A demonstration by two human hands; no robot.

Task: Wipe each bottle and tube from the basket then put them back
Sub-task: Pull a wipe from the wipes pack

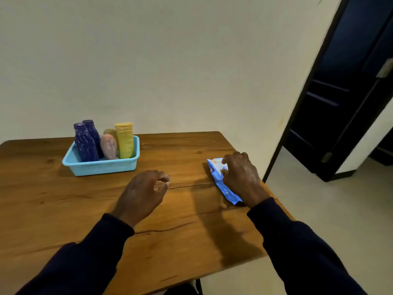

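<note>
All bottles (85, 143) and tubes (125, 141) stand in the basket (102, 166), well apart from both hands. Fingers of the right hand (240, 175) curl onto the wipes pack (225, 191); the left hand (142, 192) hovers, loosely curled, holding nothing. Wiping has probably not begun.

Setting: domestic room, probably a home. Evidence: plain cream wall (170, 60) at 12 o'clock. Dark panelled door (344, 92) standing open at 2 o'clock. Pale floor (319, 199) at 3 o'clock. Cracked wooden tabletop (191, 220) carrying a blue basket (102, 166) of toiletry bottles (85, 143) at 10 o'clock.
</note>
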